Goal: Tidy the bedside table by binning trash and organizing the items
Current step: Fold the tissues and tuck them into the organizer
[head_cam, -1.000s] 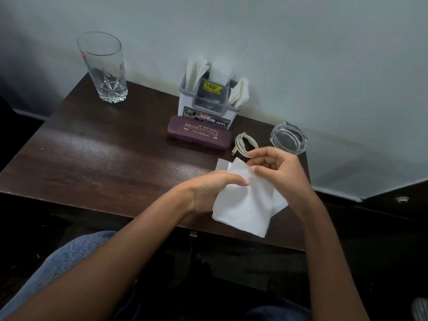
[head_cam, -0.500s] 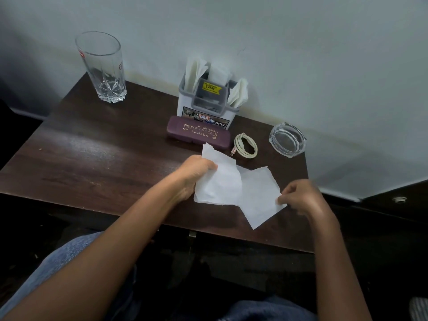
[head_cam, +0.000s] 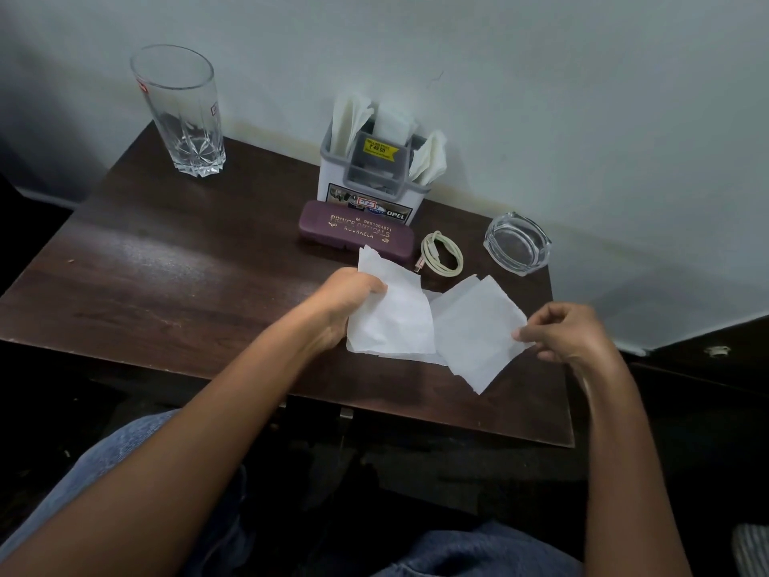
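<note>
Over the front right part of the dark brown wooden bedside table (head_cam: 174, 260), we hold two thin white paper tissues, one in each hand. Our left hand (head_cam: 353, 297) is closed on the left white tissue (head_cam: 393, 316), thumb on top at its upper left edge. Our right hand (head_cam: 570, 331) pinches the right-hand corner of the right white tissue (head_cam: 474, 331) between thumb and fingertips. The two sheets overlap slightly at their inner edges; whether they rest on the tabletop or hang just above it cannot be told.

The relation that governs the coming move: the white plastic tissue holder (head_cam: 374, 172), already stocked with folded tissues, stands at the back against the wall, ahead of the left hand and well apart from the right. The left hand is nearer to it. The maroon hard spectacle case (head_cam: 355, 233) lies just in front of the holder, long axis across the table, so we judge any reach must pass above it.

Both forearms extend forward from the lap, wrists low, palms turned inward. A coiled pale charging cable (head_cam: 443, 254) lies just behind the sheets.
</note>
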A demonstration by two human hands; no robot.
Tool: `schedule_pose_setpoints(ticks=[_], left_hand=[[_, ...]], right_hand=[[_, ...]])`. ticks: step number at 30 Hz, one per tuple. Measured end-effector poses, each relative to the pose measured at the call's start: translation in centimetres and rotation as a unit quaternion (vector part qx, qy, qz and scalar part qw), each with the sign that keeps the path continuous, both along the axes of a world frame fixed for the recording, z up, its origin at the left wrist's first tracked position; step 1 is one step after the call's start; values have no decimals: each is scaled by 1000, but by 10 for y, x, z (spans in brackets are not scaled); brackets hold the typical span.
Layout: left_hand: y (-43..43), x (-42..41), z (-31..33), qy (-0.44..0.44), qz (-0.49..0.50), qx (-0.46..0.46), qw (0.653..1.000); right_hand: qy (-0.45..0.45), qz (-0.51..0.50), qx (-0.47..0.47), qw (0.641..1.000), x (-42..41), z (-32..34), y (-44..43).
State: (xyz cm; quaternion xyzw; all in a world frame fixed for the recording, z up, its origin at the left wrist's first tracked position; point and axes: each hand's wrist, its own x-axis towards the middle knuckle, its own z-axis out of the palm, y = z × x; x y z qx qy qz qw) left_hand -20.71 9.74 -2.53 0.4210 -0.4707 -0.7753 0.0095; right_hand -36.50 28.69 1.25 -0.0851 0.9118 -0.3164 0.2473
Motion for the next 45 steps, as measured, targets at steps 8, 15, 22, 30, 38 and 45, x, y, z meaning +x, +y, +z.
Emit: schedule_pose_setpoints(ticks=[8,15,22,30,38,45], left_hand=[[0,-1,-1,-4,-2,-3,1000],[1,-2,-1,32,-25,25,999],[8,-3,-1,69,-62,85,992],[16,-5,3,139,-106,170,970],[18,-7,6,153,-76,190,967],[18,-9,4,131,-62,205,968]], right_hand=[[19,-6,-51,998,-4,-3,3],[-122,69,-367,920,12,18,-13],[-273,166,-451,833,32,26,-30],[-181,96,-370,906,41,10,-47],[-32,80,-276,957,46,1,-52],[4,97,-243,965,49,-1,-54]])
